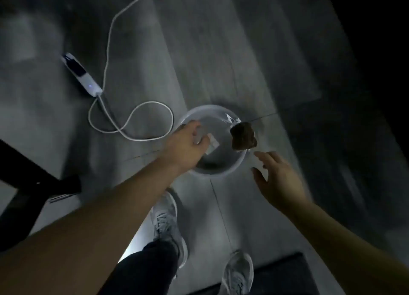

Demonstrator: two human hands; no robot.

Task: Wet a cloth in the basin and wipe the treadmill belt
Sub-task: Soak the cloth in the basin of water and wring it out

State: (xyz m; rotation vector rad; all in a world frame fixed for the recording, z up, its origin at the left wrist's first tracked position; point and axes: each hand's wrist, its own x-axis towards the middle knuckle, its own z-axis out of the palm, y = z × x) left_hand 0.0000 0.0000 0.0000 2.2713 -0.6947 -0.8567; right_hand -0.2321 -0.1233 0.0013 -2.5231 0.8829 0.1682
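White round basin (219,173) upright on the grey floor; dark brown crumpled cloth (243,136) bunched at its right rim, blurry.

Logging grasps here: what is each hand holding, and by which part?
The right hand holds nothing, open beside the brown crumpled cloth on the round white basin's rim. The left hand's hold, over the basin, cannot be told.

1. Basin (221,173): pale plastic, smooth, with a glossy rim.
2. Cloth (243,136): dark brown fabric, crumpled and matt.
3. Floor (199,51): grey tiles, smooth, faint sheen.
4. Cable (152,102): white plastic, smooth.
5. Shoes (164,219): grey knit fabric, matt.
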